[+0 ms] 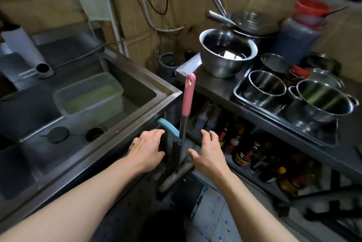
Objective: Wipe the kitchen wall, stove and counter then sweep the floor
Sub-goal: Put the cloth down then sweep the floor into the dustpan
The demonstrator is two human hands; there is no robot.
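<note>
The steel sink [82,92] fills the left of the view, and everything else sits off its near right corner: the steel counter [215,87] with its bowls and pots runs away to the right of that corner, a shelf of bottles [254,155] lies below the counter, and the tiled floor [213,220] shows beneath. Propped just beside the sink's corner stands the broom [183,134], its pink-capped handle upright and its head resting low by the floor, with a blue-handled dustpan [168,130] leaning against the sink's front next to it. Judging by this, the sweeping step is being started, and doing it well means taking the broom's shaft below the pink cap while steadying the dustpan so neither topples into the bottles. The left hand [147,147] reaches toward the blue handle, fingers spread and relaxed; whether the fingertips already touch it cannot be told. The right hand [207,151] hovers just right of the broom's shaft, fingers splayed with the thumb out, holding nothing and apart from the shaft.
</note>
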